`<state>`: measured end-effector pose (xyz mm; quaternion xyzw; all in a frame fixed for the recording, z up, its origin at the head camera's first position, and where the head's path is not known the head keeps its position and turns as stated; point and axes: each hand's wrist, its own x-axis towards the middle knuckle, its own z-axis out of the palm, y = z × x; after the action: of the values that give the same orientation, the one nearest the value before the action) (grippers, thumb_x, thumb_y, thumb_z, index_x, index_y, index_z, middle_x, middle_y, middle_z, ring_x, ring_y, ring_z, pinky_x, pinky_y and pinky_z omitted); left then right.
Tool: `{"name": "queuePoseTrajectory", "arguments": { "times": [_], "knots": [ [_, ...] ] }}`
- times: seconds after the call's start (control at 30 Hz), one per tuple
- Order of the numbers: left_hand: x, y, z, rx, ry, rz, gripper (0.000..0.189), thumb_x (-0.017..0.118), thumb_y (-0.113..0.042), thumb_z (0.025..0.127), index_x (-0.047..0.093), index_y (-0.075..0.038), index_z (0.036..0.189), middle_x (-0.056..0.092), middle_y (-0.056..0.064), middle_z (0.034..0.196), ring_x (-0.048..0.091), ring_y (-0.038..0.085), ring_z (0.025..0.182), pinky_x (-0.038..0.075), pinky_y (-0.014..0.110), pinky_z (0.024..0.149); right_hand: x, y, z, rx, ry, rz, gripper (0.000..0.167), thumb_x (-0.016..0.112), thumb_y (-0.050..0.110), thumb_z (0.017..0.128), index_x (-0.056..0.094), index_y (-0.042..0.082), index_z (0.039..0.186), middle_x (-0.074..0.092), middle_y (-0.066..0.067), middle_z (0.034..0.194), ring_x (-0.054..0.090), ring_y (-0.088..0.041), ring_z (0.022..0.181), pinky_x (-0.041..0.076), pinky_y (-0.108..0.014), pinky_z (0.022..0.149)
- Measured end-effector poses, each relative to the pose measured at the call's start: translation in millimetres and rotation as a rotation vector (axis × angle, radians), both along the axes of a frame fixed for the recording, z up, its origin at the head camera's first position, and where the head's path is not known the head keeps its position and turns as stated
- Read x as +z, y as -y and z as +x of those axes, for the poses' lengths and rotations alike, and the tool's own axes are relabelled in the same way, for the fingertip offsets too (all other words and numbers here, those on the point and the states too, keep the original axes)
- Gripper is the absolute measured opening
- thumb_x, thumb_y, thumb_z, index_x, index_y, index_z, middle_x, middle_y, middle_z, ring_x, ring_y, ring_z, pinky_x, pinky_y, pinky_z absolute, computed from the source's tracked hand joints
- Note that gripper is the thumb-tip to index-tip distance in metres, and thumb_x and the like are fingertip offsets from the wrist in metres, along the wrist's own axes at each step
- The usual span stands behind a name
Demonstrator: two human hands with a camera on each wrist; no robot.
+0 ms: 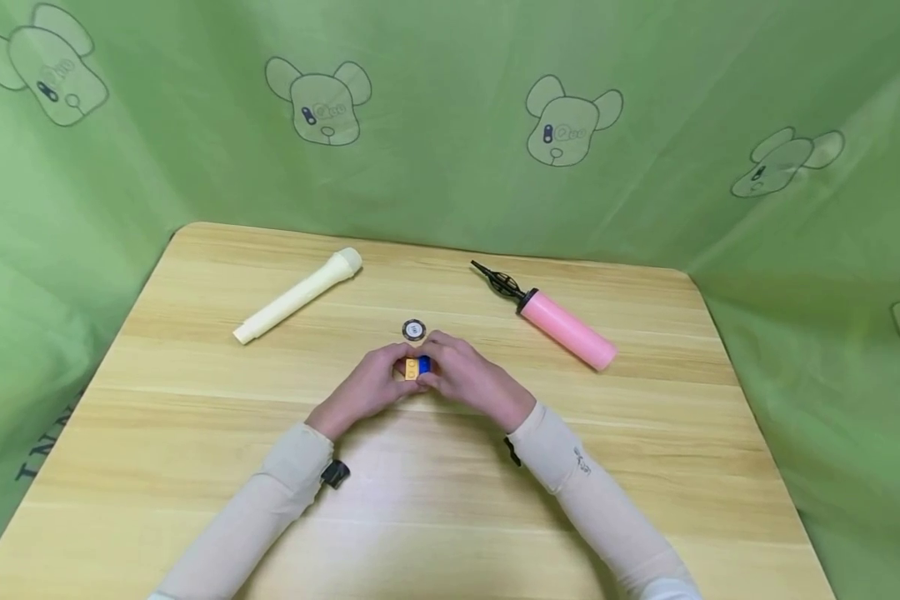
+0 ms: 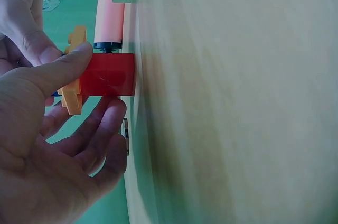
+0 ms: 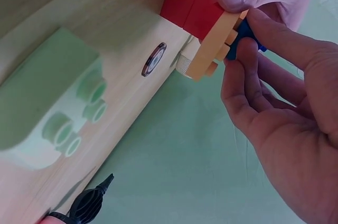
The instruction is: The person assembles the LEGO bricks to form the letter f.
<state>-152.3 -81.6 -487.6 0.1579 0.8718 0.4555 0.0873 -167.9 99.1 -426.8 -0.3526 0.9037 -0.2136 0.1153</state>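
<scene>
Both hands meet over the middle of the table around a small stack of toy building bricks. Two red bricks (image 2: 110,74) form its lower part, with their base right at the tabletop. Above them lies a wider orange brick (image 3: 214,47) with studs. My left hand (image 1: 371,385) grips the stack, thumb along the orange and red bricks and other fingers curled at the far side. My right hand (image 1: 468,375) pinches a small blue brick (image 3: 243,39) between thumb and fingers, over part of the orange brick's studded top. In the head view the hands hide the red bricks.
A black-and-white poker chip (image 1: 414,330) lies just beyond the hands. Back left is a cream microphone-shaped object (image 1: 300,297); back right, a pink hand pump (image 1: 567,330) with a black nozzle. A pale green brick (image 3: 47,86) stands near the right hand. Green curtain surrounds the table.
</scene>
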Motion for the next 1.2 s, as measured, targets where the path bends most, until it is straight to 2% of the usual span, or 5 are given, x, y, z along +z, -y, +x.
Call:
{"name": "queuePoseTrajectory", "arguments": {
  "times": [0.23,0.67,0.9,1.03,1.2],
  "knots": [
    [1.1,-2.0,1.1,-0.001,0.010,-0.004,0.040,0.084,-0.020,0.083,0.067,-0.007,0.117,0.067,0.003,0.099,0.061,0.015,0.087,0.053,0.030,0.080,-1.5,-2,-0.4,0.009,-0.009,-0.003,0.039,0.075,0.010,0.090,0.066,-0.002,0.126,0.065,-0.010,0.115,0.062,-0.016,0.096,0.055,-0.025,0.082],
    [0.8,-3.7,-0.6,0.005,-0.013,-0.013,0.040,0.084,-0.019,0.082,0.067,-0.006,0.115,0.067,0.003,0.098,0.061,0.016,0.086,0.054,0.030,0.079,-0.2,0,-0.3,-0.003,-0.028,0.033,0.039,0.076,0.013,0.090,0.067,-0.001,0.125,0.065,-0.008,0.111,0.060,-0.014,0.090,0.055,-0.025,0.080],
    [-0.1,-2.7,-1.0,0.005,-0.004,-0.023,0.041,0.085,-0.019,0.082,0.067,-0.005,0.116,0.067,0.004,0.099,0.062,0.017,0.087,0.053,0.031,0.080,-2.6,0,1.0,-0.010,-0.069,0.030,0.036,0.079,0.014,0.088,0.069,-0.002,0.118,0.065,-0.008,0.111,0.061,-0.016,0.093,0.055,-0.027,0.083],
    [0.3,-2.2,-1.5,0.005,-0.006,-0.024,0.043,0.085,-0.018,0.081,0.066,-0.003,0.117,0.067,0.005,0.099,0.062,0.017,0.087,0.054,0.032,0.079,-5.1,-1,-0.5,-0.004,-0.118,0.028,0.040,0.081,0.018,0.086,0.069,0.002,0.121,0.068,-0.008,0.114,0.057,-0.020,0.100,0.049,-0.032,0.088],
    [-1.2,-2.0,-0.6,0.009,0.023,-0.028,0.045,0.084,-0.024,0.083,0.065,-0.006,0.120,0.068,0.004,0.104,0.062,0.016,0.091,0.053,0.032,0.082,-12.7,-5,0.2,-0.003,-0.135,0.042,0.045,0.082,0.023,0.085,0.067,0.007,0.124,0.066,-0.008,0.123,0.049,-0.023,0.105,0.039,-0.037,0.085]
  ]
}}
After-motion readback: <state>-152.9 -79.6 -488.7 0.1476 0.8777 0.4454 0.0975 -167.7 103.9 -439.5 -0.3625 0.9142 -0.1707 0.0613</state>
